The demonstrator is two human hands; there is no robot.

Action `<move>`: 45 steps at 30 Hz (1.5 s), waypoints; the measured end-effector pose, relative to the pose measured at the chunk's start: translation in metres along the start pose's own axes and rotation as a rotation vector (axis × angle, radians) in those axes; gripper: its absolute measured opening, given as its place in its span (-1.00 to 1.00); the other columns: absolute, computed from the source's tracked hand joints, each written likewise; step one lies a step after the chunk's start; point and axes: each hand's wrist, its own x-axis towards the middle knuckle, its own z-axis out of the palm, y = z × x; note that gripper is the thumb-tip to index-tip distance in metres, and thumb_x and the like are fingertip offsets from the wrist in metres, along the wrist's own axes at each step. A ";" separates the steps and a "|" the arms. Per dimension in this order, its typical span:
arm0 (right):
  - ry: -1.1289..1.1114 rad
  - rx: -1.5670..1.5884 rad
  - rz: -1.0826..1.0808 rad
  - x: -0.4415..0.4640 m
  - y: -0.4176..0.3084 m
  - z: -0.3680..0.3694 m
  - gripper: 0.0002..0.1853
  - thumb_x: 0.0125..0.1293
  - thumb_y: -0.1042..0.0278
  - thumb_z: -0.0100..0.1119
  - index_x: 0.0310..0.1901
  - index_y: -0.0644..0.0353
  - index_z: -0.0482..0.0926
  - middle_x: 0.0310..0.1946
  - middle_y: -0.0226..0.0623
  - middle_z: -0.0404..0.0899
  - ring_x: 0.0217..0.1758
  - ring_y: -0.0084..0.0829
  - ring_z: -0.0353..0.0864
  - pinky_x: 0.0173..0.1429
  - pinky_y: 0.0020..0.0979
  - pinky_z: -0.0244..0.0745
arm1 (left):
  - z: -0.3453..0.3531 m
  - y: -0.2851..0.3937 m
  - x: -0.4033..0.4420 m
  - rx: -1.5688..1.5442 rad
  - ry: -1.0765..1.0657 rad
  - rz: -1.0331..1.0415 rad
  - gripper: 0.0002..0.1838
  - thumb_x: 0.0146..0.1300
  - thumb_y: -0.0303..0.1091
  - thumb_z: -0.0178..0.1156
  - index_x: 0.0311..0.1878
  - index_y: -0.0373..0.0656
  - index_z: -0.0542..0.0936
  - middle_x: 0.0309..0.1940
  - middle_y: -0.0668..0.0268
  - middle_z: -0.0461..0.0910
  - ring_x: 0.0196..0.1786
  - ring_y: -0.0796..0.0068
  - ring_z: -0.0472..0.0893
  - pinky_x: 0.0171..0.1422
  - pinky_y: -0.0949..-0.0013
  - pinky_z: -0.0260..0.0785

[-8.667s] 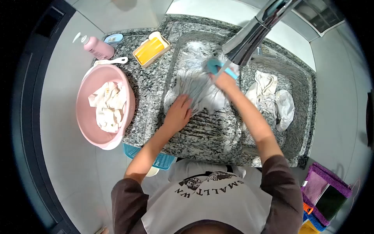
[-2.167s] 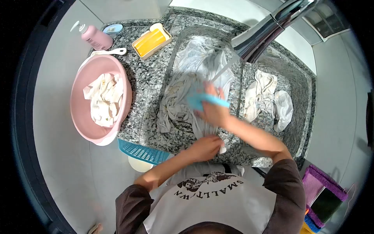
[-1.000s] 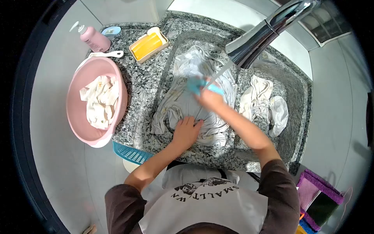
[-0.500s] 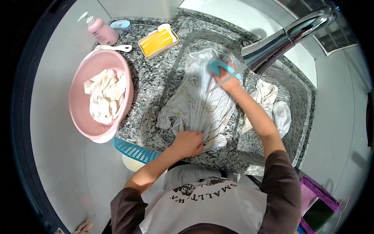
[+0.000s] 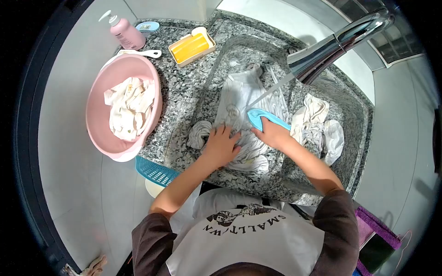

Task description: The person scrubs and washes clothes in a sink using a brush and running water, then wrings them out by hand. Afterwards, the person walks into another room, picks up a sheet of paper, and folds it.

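A wet white garment (image 5: pixel 232 99) with faint printed figures lies bunched on the granite washing slab, its near part gathered in folds. My left hand (image 5: pixel 222 146) rests on those folds with its fingers spread. In my right hand (image 5: pixel 275 133) is a light-blue scrub brush (image 5: pixel 260 116), held over the right side of the cloth; its bristles are hidden. From the chrome faucet (image 5: pixel 317 57) a stream of water (image 5: pixel 271 89) falls onto the garment just beyond the brush.
More wet white cloth (image 5: pixel 315 108) lies in the sink basin at right. On the left stands a pink basin (image 5: pixel 94 131) holding white clothes (image 5: pixel 131 108). Behind it are a pink pump bottle (image 5: pixel 126 34), a blue oval item (image 5: pixel 148 27) and a yellow soap bar (image 5: pixel 190 48) in a dish.
My right hand has drawn the brush nearer to me. My left hand has moved forward, its fingers now spread rather than closed on the near edge. The garment is more bunched.
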 end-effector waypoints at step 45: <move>0.210 0.156 -0.046 0.055 -0.025 0.011 -0.41 0.11 -0.08 0.00 -0.06 0.37 0.42 -0.01 0.15 0.32 -0.03 0.01 0.34 0.08 -0.15 0.23 | 0.022 0.018 0.026 -0.076 -0.016 0.058 -0.64 0.07 -0.24 0.07 -0.03 -0.10 0.46 -0.08 0.09 0.39 0.03 0.09 0.38 -0.08 0.21 0.37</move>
